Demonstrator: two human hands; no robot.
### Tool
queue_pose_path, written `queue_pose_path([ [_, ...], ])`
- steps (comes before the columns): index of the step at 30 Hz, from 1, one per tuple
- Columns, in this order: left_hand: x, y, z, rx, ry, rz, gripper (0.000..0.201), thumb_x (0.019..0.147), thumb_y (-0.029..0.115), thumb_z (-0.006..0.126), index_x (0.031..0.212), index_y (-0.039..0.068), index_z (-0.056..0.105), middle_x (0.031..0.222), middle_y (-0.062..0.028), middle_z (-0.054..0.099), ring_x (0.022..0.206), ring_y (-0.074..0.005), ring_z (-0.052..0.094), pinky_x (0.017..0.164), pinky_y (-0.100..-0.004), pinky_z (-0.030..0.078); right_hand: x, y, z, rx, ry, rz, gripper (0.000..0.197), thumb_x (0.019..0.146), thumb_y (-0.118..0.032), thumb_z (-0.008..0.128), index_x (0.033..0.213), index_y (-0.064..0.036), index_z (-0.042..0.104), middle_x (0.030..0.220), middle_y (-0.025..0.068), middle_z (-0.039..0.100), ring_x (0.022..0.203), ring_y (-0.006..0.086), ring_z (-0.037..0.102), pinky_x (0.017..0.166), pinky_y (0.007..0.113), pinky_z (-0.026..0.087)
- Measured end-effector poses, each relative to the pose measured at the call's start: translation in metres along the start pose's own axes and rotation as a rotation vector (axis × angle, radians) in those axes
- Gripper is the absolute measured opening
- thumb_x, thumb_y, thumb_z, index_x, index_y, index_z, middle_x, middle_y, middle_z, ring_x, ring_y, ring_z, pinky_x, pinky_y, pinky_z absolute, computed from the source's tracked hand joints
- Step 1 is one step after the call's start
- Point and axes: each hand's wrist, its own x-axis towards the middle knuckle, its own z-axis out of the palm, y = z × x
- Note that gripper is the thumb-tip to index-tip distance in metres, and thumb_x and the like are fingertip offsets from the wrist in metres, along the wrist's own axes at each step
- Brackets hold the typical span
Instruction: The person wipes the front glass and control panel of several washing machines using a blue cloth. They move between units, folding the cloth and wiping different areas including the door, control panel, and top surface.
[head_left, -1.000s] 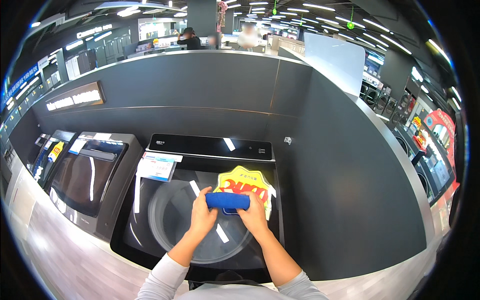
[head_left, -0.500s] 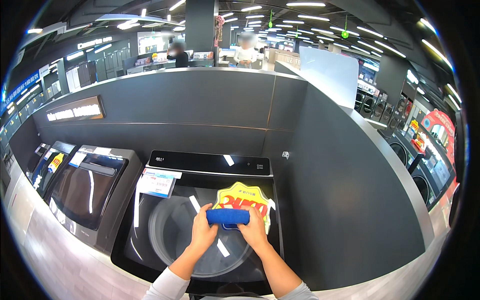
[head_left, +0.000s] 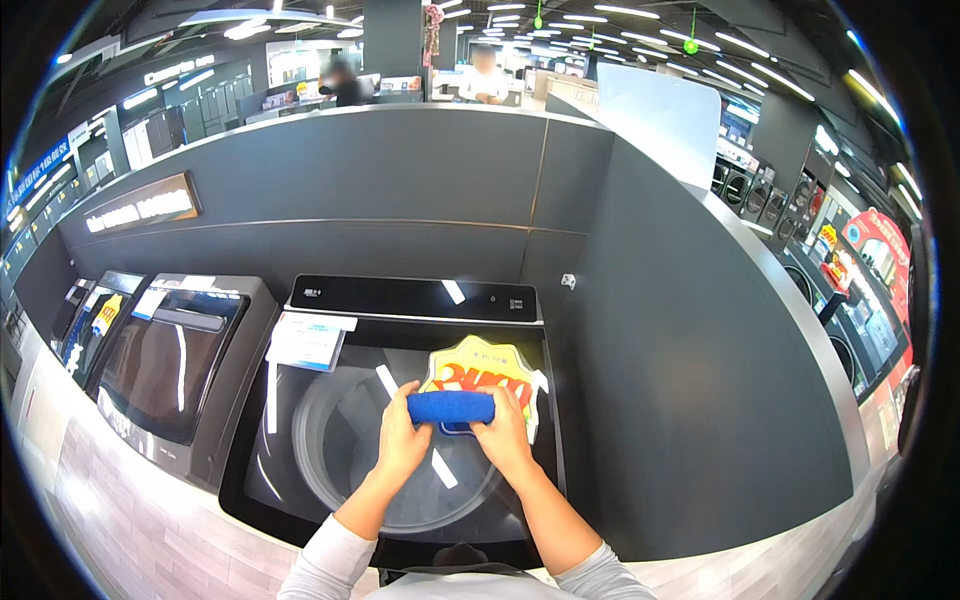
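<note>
Blue roll gripped at both ends above a dark washing machine

A yellow, scallop-edged sign [head_left: 478,358] with red lettering lies just beyond the blue roll [head_left: 451,407], whose body hides part of it. Toward the machine's far left corner is a white and blue price card [head_left: 305,341], apart from both hands. A second washing machine [head_left: 165,365] stands to the left, and a tall dark side partition [head_left: 700,350] rises on the right.

The roll is over the right half of the glass lid [head_left: 345,440] of the nearer washing machine [head_left: 245,485] (whether it touches the glass, I cannot tell). The left hand [head_left: 404,437] pinches its left end, thumb below and fingers curled around the end; the right hand [head_left: 503,430] pinches the other end in the same way. Behind the lid runs a black control panel [head_left: 400,297], backed by a dark rear partition [head_left: 360,165]. Beyond it, two people are in a brightly lit showroom under rows of ceiling lamps [head_left: 626,11].

The lid's glass stretches left and nearward of the hands, reflecting light in white streaks. Its right edge runs near the right forearm [head_left: 555,505], with a dark gap between machine and side partition. Pale floor [head_left: 85,480] curves along the lower left.
</note>
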Motion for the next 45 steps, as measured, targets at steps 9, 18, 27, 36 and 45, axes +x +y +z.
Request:
queue_pose_path([
  [9, 0.0, 0.003, 0.002, 0.015, 0.044, -0.014, 0.066, 0.075, -0.002, 0.066, 0.136, 0.005, 0.042, 0.123, -0.0224, 0.057, 0.115, -0.0393, 0.053, 0.099, -0.0446, 0.044, -0.002, 0.005, 0.004, 0.014, 0.01, 0.046, 0.044, 0.072, -0.002, 0.073, 0.112, -0.0009, 0.056, 0.107, 0.0196, 0.062, 0.105, 0.0364, 0.06, 0.092, 0.041, 0.046],
  [18, 0.0, 0.012, -0.001, 0.063, 0.083, -0.073, 0.054, 0.075, -0.002, 0.068, 0.126, 0.005, 0.05, 0.116, -0.0182, 0.06, 0.108, -0.0378, 0.054, 0.094, -0.0428, 0.045, -0.001, 0.007, 0.007, -0.002, 0.009, -0.005, 0.043, 0.068, 0.001, 0.072, 0.108, -0.0018, 0.055, 0.107, 0.0188, 0.059, 0.106, 0.0385, 0.056, 0.094, 0.045, 0.045],
  [27, -0.001, 0.004, 0.004, 0.14, 0.051, -0.059, 0.059, 0.069, -0.002, 0.065, 0.126, 0.004, 0.051, 0.117, -0.0179, 0.06, 0.115, -0.0376, 0.052, 0.103, -0.0441, 0.039, -0.001, 0.007, 0.003, -0.179, -0.047, -0.054, 0.05, 0.067, 0.002, 0.069, 0.114, -0.0028, 0.056, 0.112, 0.0181, 0.059, 0.112, 0.0379, 0.053, 0.1, 0.044, 0.041],
  [36, 0.003, 0.0, -0.003, 0.168, -0.074, -0.021, 0.064, 0.066, 0.002, 0.068, 0.128, 0.005, 0.051, 0.115, -0.0179, 0.061, 0.117, -0.0346, 0.052, 0.109, -0.0434, 0.032, -0.004, 0.008, 0.0, -0.184, -0.129, 0.017, 0.057, 0.065, -0.002, 0.07, 0.119, -0.0034, 0.052, 0.118, 0.0185, 0.056, 0.117, 0.0383, 0.049, 0.104, 0.045, 0.037],
  [45, 0.012, 0.009, -0.033, -0.048, -0.197, -0.151, 0.051, 0.071, 0.005, 0.069, 0.12, 0.003, 0.054, 0.104, -0.0184, 0.065, 0.088, -0.0295, 0.067, 0.079, -0.0365, 0.053, 0.0, -0.008, -0.008, 0.011, -0.245, 0.197, 0.056, 0.071, -0.01, 0.073, 0.12, -0.0026, 0.047, 0.112, 0.0224, 0.059, 0.105, 0.0371, 0.06, 0.092, 0.043, 0.048],
])
